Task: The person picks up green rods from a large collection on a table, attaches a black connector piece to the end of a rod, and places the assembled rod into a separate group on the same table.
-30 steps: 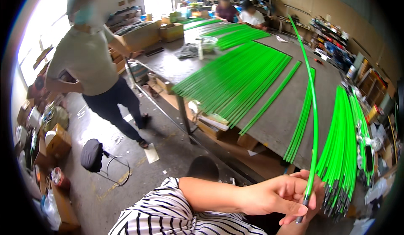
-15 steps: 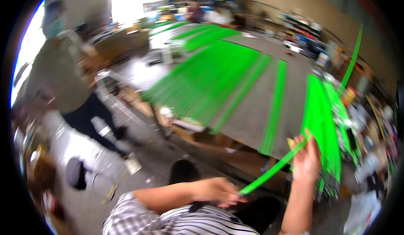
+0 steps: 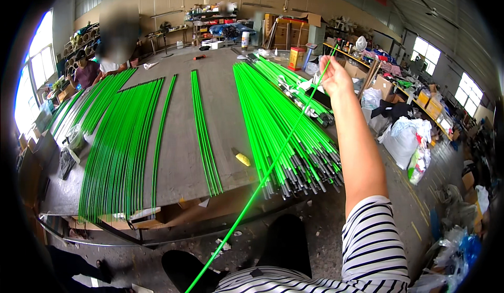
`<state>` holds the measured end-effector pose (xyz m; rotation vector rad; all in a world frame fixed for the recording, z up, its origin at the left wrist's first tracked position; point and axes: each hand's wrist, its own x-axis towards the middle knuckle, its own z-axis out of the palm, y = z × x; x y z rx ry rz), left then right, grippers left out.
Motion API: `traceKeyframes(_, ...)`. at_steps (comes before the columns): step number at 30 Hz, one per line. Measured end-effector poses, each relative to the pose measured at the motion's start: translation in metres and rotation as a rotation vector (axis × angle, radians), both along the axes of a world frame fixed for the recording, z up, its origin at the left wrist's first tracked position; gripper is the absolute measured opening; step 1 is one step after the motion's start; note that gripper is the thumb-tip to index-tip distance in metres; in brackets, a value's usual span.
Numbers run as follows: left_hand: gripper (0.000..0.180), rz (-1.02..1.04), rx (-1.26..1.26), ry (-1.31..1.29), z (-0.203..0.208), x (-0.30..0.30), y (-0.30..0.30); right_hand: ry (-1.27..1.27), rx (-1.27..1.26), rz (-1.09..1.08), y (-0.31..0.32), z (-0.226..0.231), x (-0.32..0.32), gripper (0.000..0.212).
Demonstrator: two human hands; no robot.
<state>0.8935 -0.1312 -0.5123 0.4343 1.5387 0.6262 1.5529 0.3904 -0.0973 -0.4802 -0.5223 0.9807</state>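
A long thin green rod (image 3: 265, 178) slants from the lower edge up to the far right. Near its upper end my right hand (image 3: 336, 76) is closed on it, the arm stretched out over the table's right side. My left hand is out of view, and the rod's lower end is cut off by the picture edge. Below the rod lies a thick fanned bundle of green rods (image 3: 262, 109) with dark tips toward me. Further left, more green rods lie in a small strip (image 3: 202, 130), a single narrow line (image 3: 164, 135) and a wide row (image 3: 123, 146).
A small yellow piece (image 3: 243, 159) lies on the grey table (image 3: 184, 56). At the far right stand a red and yellow tin (image 3: 296, 58) and a spray can (image 3: 245, 39). White sacks (image 3: 404, 140) sit on the floor at right. A co-worker (image 3: 86, 72) is at the far left.
The view has swung to the right. My right hand has reached far out with the rod, and my left hand, at the rod's lower end before, has left the picture.
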Motion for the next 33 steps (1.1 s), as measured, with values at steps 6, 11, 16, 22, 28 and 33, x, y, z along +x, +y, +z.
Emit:
traceKeyframes(6,0.010,0.167,0.117,0.019,0.071,0.021,-0.015,0.092,0.030,-0.046,0.014,0.025,0.033,0.012)
traceKeyframes(11,0.010,0.072,0.114,-0.102,0.067,0.003,-0.011,0.017,0.005,-0.047,0.015,0.037,0.051,0.008)
traceKeyframes(16,0.010,-0.071,0.100,-0.194,0.051,-0.026,-0.020,0.066,0.070,-0.091,0.023,0.045,0.055,0.009)
traceKeyframes(22,0.031,-0.537,0.665,-0.263,0.135,0.061,0.131,0.041,0.121,0.395,-0.003,0.038,0.003,0.058)
traceKeyframes(28,0.016,-0.237,0.685,-0.805,0.266,0.205,0.224,-0.493,-0.137,0.823,-0.138,-0.060,-0.253,0.027)
traceKeyframes(33,0.016,-0.208,0.666,-1.035,0.308,0.260,0.251,-0.587,-0.078,0.689,-0.182,-0.092,-0.276,0.031)
